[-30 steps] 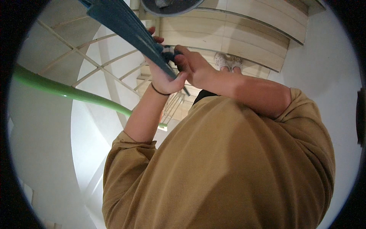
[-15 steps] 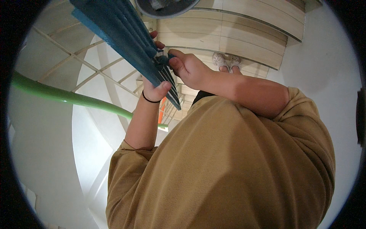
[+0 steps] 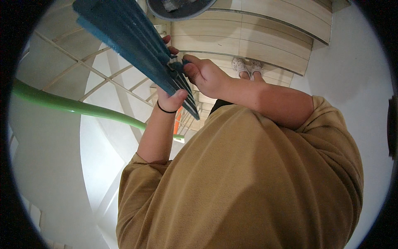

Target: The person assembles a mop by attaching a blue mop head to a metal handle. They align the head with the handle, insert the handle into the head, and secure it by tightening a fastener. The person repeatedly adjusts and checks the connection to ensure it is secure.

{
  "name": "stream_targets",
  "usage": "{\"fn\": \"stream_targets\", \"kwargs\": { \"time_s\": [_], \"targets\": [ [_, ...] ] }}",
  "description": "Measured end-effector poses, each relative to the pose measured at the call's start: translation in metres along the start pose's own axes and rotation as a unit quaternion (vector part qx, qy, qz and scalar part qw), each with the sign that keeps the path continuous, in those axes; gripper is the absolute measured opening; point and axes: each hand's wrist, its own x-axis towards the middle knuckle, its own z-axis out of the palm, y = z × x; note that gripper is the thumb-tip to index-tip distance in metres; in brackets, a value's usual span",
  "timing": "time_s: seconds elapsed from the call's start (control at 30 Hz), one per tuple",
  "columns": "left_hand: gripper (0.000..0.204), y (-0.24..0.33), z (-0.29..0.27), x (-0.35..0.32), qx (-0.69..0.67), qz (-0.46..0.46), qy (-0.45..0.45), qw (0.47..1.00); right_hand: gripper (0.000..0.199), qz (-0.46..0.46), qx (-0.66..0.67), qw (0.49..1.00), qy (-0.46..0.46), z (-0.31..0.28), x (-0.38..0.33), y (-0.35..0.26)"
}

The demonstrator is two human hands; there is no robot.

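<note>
A long blue-green folded rack (image 3: 137,45) of parallel bars slants from the upper left down to the middle. My left hand (image 3: 172,99) grips it from below, thumb over the bars, a black band on the wrist. My right hand (image 3: 203,74) is closed on a small teal piece at the rack's side, just above the left hand. My tan shirt (image 3: 248,182) fills the lower picture. Beyond my hands my feet in white shoes (image 3: 247,66) stand on a step.
A green handrail (image 3: 78,108) curves in from the left over white railing bars (image 3: 83,62). Pale wooden stair steps (image 3: 265,37) run across the top. A dark round bin (image 3: 180,8) sits at the top edge. A white wall (image 3: 356,83) stands at the right.
The rack has swung nearer and lower, filling more of the upper left. Both hands stayed on it, the right one shifting slightly along its side.
</note>
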Motion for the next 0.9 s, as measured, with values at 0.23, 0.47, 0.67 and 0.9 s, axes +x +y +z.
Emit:
{"fn": "stream_targets", "kwargs": {
  "time_s": [0.23, 0.47, 0.67, 0.9],
  "targets": [
    [0.105, -0.007, 0.019, 0.004, -0.05, 0.029, 0.031, 0.998, 0.036, -0.062, 0.027, 0.997, 0.049, 0.0, 0.0, 0.007],
    [0.104, 0.0, 0.007, 0.012, -0.038, 0.001, -0.041, 0.998, 0.034, -0.025, 0.04, 0.999, 0.028, -0.004, -0.001, 0.007],
    [0.104, 0.009, -0.009, 0.012, 0.014, -0.031, -0.096, 0.995, 0.035, -0.014, 0.018, 1.0, -0.001, -0.007, -0.003, 0.003],
    [0.104, 0.024, -0.012, 0.011, 0.104, -0.041, -0.126, 0.986, 0.041, 0.004, 0.017, 1.0, -0.023, -0.005, -0.008, 0.002]
  ]
}}
